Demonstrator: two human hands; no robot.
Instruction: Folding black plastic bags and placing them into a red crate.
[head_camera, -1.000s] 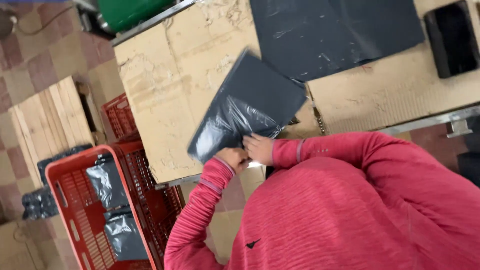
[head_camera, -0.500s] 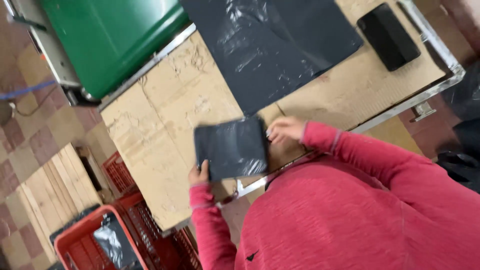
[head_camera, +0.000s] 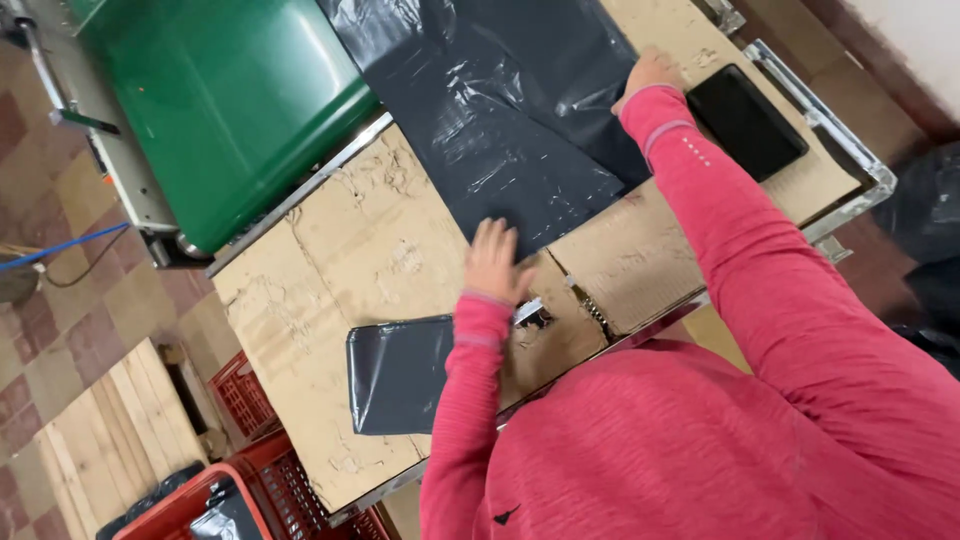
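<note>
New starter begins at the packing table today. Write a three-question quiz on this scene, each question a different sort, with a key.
1. True or false: the left hand rests at the near edge of the large dark plastic sheet.
2. Which lies nearest the right hand? A) red crate B) flat black rectangular object C) wooden pallet
3. Fill in: the small folded dark bag lies on the ____-covered table.

Key: 1 true. 2 B, the flat black rectangular object; the red crate and wooden pallet are on the floor. 3 cardboard.
</note>
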